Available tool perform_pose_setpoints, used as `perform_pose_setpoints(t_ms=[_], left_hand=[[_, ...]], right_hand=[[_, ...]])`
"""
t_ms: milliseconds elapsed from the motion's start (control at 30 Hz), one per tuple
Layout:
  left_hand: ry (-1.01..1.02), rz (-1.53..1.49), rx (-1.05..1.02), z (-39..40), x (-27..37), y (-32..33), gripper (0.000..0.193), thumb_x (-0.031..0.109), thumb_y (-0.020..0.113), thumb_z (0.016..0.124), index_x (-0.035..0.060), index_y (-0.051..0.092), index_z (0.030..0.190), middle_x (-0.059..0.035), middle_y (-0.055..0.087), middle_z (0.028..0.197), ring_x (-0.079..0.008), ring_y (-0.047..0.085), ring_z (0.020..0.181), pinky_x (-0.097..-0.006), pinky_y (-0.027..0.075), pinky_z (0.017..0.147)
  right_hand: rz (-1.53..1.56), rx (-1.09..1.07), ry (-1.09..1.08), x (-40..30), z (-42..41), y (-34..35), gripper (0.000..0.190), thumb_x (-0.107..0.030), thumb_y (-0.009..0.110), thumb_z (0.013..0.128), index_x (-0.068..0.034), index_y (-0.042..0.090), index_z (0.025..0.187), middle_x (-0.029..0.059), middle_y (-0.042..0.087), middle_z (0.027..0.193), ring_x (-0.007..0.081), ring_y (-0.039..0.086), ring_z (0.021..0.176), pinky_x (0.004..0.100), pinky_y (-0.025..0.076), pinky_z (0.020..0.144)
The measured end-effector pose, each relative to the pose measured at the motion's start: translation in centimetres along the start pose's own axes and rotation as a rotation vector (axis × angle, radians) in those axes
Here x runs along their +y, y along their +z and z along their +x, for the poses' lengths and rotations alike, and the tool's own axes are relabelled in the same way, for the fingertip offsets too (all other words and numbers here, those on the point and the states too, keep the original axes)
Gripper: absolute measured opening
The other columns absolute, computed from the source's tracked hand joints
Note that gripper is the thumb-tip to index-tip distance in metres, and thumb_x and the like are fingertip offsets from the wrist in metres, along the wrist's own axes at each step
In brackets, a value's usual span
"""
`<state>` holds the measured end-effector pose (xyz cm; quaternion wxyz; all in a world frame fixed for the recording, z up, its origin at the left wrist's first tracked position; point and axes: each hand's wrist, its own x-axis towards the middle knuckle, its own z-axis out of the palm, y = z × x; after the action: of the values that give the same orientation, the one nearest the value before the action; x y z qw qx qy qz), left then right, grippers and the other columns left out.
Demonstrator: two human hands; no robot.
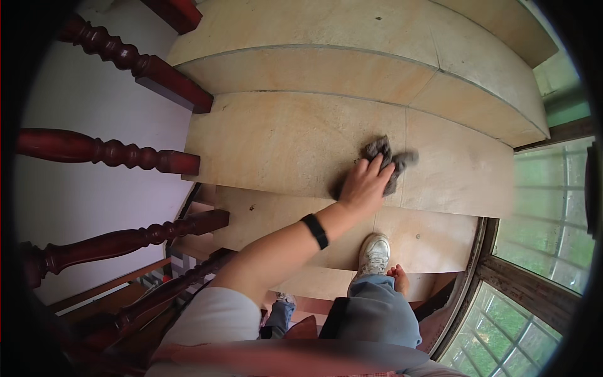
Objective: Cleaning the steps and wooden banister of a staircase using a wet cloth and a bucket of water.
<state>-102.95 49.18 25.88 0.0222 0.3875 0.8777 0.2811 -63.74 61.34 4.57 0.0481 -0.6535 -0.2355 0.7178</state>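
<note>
My left hand (365, 186), with a black band on its wrist, presses a crumpled dark grey-brown cloth (387, 165) onto a beige tiled stair tread (273, 141). The cloth is bunched under and ahead of my fingers, and its right end is blurred. Beside my bent knee, just right of my white shoe (375, 252), my right hand (399, 279) shows only in part; its fingers look curled and most of it is hidden behind the jeans leg.
Dark red turned wooden balusters (176, 162) line the stair's left side. Further beige steps (306, 63) rise ahead. A window with a worn frame (523, 282) and bars stands at the right. My other foot (286, 298) is on a lower level.
</note>
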Motion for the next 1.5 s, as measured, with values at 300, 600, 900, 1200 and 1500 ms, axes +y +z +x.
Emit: perform_pose_setpoints(t_ms=[300,600,900,1200,1500], left_hand=[[-1.192,0.595,0.37,0.3,-23.4,-16.6,0.044,0.03,0.062,0.084,0.0098,0.056,0.122,-0.0219,0.054,0.117,-0.0388,0.058,0.102,-0.0474,0.05,0.086],[-0.245,0.066,0.152,3.2,8.7,5.8,0.052,0.014,0.07,0.074,0.0122,0.054,0.123,-0.0162,0.048,0.127,-0.0369,0.053,0.1,-0.0467,0.045,0.087],[-0.487,-0.891,0.129,-2.9,-1.2,-4.9,0.04,0.023,0.061,0.088,-0.0012,0.057,0.12,-0.019,0.063,0.11,-0.0305,0.06,0.105,-0.0425,0.044,0.094],[-0.631,-0.067,0.658,-11.9,-18.2,-13.0,0.017,0.017,0.057,0.093,0.0033,0.066,0.1,-0.0134,0.067,0.091,-0.0287,0.063,0.084,-0.038,0.048,0.076],[-0.497,0.459,0.405,-7.7,-21.6,-10.0,0.019,0.022,0.046,0.095,0.0089,0.057,0.102,-0.0146,0.064,0.103,-0.0379,0.055,0.1,-0.0483,0.041,0.088]], right_hand=[[0.055,0.355,-0.074,-1.5,-7.3,-5.0,0.023,-0.01,0.051,0.09,-0.01,0.058,0.112,0.0023,0.062,0.079,0.0159,0.06,0.066,0.0302,0.049,0.056],[0.033,0.197,-0.766,-13.8,-11.9,8.2,0.025,-0.007,0.055,0.092,-0.004,0.059,0.116,0.0062,0.065,0.087,0.0127,0.06,0.067,0.0249,0.051,0.061],[-1.156,-0.238,-1.407,-15.8,-18.2,34.4,0.073,-0.044,0.058,0.09,0.0,0.034,0.142,0.0289,0.036,0.144,0.0426,0.036,0.133,0.047,0.031,0.11],[-1.398,-0.862,-1.765,-2.6,-21.1,45.7,0.059,-0.037,0.067,0.08,-0.01,0.052,0.13,0.0203,0.044,0.137,0.0375,0.036,0.133,0.0473,0.026,0.113],[-1.038,0.147,-1.623,-30.1,-6.4,19.9,0.043,-0.011,0.065,0.082,-0.009,0.059,0.125,0.0188,0.054,0.125,0.0361,0.054,0.108,0.0429,0.045,0.096]])
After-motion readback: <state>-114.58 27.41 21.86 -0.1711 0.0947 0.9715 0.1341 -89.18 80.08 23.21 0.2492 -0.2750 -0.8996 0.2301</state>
